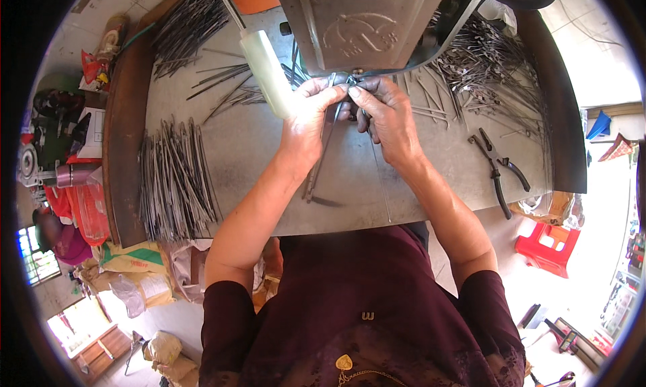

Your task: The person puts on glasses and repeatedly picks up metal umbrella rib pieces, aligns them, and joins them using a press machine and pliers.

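Observation:
My left hand (311, 108) is closed around a long thin metal strip (325, 147), which hangs toward the front of the table. Close beside it, my right hand (390, 114) is pinched, and a thin wire-like rod (381, 175) trails down from under its fingers. The fingertips of both hands meet at a small dark metal piece (352, 81), mostly hidden by the thumbs. They are just below the front of a grey-brown machine head (363, 33). A pale lamp-like bar (268, 74) hangs by my left wrist.
Bundled metal strips (176, 182) lie at the left, with another pile (192, 27) behind. A tangled heap of metal pieces (481, 57) covers the back right of the grey table (269, 205). Dark-handled pliers (496, 166) rest at the right. A red stool (548, 248) stands on the floor.

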Demonstrator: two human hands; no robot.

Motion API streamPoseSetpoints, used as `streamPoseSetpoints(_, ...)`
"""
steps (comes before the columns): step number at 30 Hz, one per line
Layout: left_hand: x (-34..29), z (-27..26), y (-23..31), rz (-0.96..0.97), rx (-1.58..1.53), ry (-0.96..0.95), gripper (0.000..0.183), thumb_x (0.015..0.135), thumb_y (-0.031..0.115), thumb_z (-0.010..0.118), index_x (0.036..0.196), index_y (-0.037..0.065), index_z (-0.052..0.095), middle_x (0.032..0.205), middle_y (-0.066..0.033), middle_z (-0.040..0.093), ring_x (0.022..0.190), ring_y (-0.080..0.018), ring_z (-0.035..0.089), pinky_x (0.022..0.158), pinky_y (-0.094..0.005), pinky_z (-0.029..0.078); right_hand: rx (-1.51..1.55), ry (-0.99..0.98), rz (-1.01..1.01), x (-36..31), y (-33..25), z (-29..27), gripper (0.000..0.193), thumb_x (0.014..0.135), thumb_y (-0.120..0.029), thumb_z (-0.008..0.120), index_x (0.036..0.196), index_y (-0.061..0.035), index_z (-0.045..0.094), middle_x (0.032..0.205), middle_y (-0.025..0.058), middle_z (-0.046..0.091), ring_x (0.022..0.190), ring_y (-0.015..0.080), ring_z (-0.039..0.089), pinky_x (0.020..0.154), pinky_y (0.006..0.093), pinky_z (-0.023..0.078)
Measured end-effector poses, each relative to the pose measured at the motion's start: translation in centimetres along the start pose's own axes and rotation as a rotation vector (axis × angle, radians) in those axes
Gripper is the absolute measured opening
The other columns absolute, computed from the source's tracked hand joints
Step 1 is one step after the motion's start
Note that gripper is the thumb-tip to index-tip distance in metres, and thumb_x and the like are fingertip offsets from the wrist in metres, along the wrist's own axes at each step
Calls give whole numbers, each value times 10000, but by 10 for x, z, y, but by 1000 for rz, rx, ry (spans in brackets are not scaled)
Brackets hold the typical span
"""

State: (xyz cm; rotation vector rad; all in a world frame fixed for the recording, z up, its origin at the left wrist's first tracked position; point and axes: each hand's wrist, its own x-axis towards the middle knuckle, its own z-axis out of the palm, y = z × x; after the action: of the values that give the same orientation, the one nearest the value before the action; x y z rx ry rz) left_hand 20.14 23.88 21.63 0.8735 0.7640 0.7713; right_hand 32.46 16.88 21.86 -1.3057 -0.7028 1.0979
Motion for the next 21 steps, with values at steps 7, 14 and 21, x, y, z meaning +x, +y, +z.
streamPoseSetpoints(7,-1,1,6,-7,87,3,124,853,41,631,959,-10,591,839,-57,640,671,-115,561,635,-253,459,-169,-10,34,4,-10,-8,155,916,-159,592,966,-12,593,689,38,631,507,64,507,376,217,335)
streamPoseSetpoints(14,2,-1,-1,2,10,-22,151,842,38,654,962,0,572,853,-67,644,685,-127,588,630,-258,475,-105,-61,39,5,-9,-13,270,900,-219,623,1038,11,597,743,37,621,504,63,504,365,197,318)
streamPoseSetpoints(21,4,-3,6,-45,143,26,100,872,28,630,957,1,584,861,-73,649,675,-125,612,582,-252,505,-318,-221,40,9,-33,-19,252,917,-239,596,1016,-8,607,740,33,619,477,61,499,353,184,305)
